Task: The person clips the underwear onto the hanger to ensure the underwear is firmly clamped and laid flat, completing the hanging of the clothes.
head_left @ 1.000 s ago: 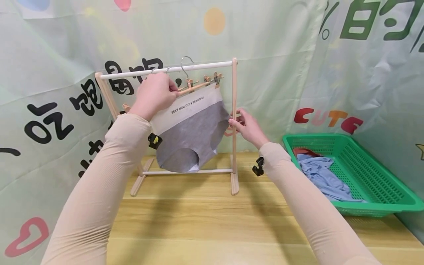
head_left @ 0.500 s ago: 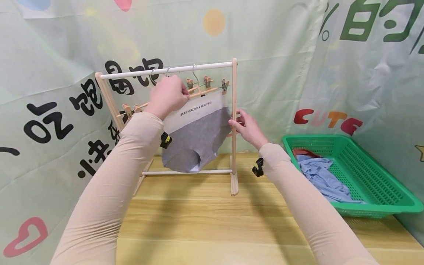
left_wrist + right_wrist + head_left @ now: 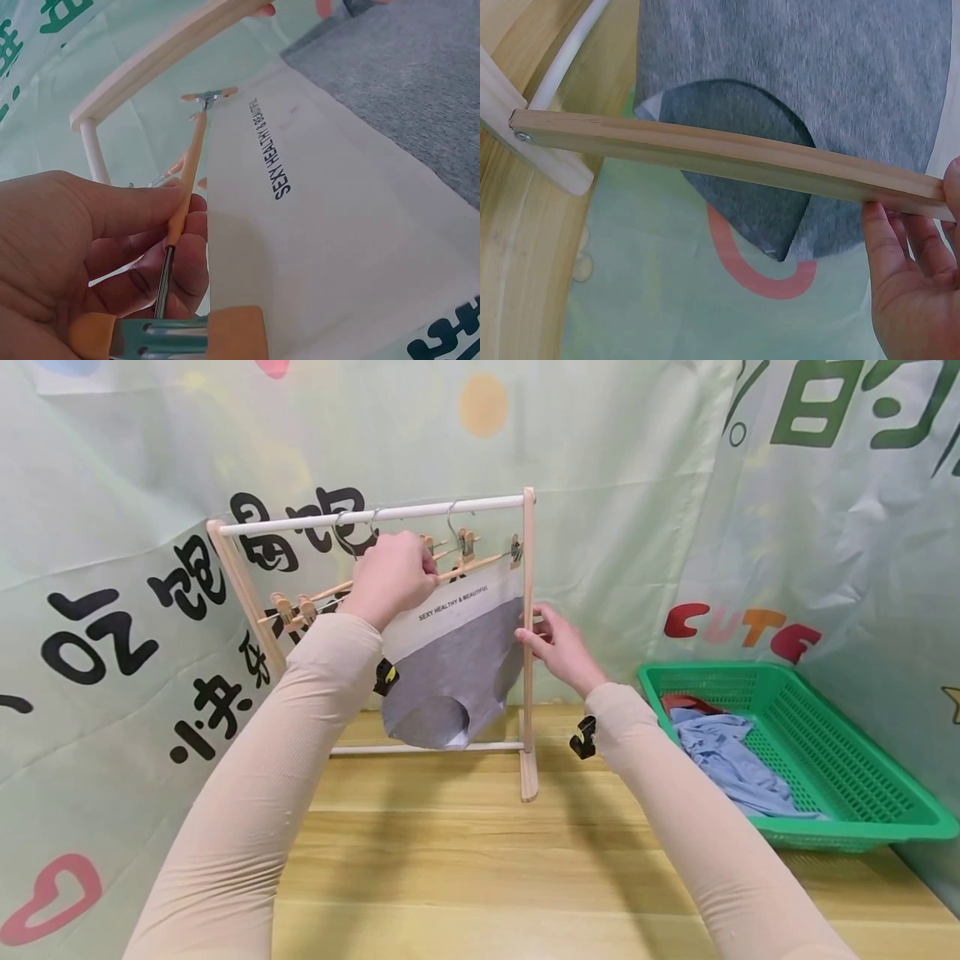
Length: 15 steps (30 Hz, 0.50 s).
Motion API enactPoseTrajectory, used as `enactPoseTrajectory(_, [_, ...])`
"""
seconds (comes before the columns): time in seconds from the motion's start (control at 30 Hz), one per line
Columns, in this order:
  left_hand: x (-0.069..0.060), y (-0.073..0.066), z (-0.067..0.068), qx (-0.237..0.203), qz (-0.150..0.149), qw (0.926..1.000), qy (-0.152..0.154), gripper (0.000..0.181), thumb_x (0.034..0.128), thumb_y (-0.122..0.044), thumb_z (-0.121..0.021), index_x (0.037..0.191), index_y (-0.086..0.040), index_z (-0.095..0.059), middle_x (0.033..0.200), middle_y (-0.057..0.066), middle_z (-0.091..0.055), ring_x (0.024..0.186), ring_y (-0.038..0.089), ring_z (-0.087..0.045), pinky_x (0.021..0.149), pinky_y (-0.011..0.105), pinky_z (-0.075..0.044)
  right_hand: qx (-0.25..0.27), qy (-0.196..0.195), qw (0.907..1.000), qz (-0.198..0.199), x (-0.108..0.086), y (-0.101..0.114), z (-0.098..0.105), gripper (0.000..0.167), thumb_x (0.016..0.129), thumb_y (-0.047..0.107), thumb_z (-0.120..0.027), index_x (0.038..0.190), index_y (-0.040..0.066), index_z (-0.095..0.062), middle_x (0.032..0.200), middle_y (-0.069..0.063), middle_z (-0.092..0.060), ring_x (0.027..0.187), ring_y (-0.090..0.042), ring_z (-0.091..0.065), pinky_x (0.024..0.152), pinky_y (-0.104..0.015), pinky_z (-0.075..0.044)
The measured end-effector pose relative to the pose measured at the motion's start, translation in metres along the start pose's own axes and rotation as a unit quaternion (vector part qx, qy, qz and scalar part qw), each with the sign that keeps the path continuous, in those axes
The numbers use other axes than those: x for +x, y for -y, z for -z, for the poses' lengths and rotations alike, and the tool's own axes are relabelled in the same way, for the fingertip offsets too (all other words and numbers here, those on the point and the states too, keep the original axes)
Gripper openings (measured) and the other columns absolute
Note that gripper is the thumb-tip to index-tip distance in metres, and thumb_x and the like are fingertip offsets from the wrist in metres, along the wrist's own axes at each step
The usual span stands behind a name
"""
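Grey briefs with a white printed waistband (image 3: 456,660) hang from a wooden clip hanger (image 3: 192,157), its hook over the rack's white top bar (image 3: 420,511). My left hand (image 3: 393,577) pinches the hanger's wooden bar between thumb and fingers; in the left wrist view a metal clip stands close below that hand (image 3: 112,240). My right hand (image 3: 561,647) grips the rack's right wooden post (image 3: 529,693), thumb on one side and fingers on the other, as the right wrist view shows the hand (image 3: 915,270) at the post (image 3: 727,157). The briefs lie just beside the post.
Other clip hangers (image 3: 288,610) hang at the left part of the rack. On the right of the wooden table (image 3: 480,860) stands a green basket (image 3: 862,760) holding blue cloth (image 3: 731,760) and a dark red piece (image 3: 688,702). A printed curtain (image 3: 600,460) hangs behind.
The left hand has moved right, and the hanger with the briefs has slid along the top bar toward the right post. The right hand has stayed at the post.
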State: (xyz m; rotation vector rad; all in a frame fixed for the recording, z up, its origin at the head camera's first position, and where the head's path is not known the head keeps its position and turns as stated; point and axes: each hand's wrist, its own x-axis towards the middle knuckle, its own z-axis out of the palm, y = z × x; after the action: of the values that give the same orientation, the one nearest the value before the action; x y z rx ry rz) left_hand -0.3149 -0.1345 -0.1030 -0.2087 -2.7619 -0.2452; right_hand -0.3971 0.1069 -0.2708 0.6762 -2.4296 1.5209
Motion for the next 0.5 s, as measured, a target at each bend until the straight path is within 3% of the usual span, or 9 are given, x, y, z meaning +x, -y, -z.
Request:
enactPoseTrajectory(0.2, [0.002, -0.006, -0.004, 0.008, -0.001, 1.0000, -0.001, 0.024, 0.0994, -0.018, -0.059, 0.106, -0.018, -0.082, 0.119, 0.004, -0.079, 0.115, 0.030, -0.068, 0.101, 0.060, -0.054, -0.009, -0.001, 0.9999, -0.005, 0.000, -0.001, 0.000, 0.041, 0.111, 0.027, -0.061, 0.142, 0.001, -0.051, 0.133, -0.026, -0.071, 0.123, -0.040, -0.070, 0.100, -0.054, -0.062])
enactPoseTrajectory(0.5, [0.001, -0.011, -0.012, -0.006, -0.006, 1.0000, -0.002, 0.021, 0.1051, -0.025, -0.062, 0.103, -0.017, -0.081, 0.108, 0.004, -0.077, 0.099, 0.028, -0.068, 0.085, 0.049, -0.058, 0.003, -0.006, 0.9999, -0.008, -0.002, -0.003, -0.002, 0.041, 0.111, 0.026, -0.061, 0.144, 0.004, -0.052, 0.135, -0.025, -0.069, 0.126, -0.039, -0.069, 0.104, -0.055, -0.060])
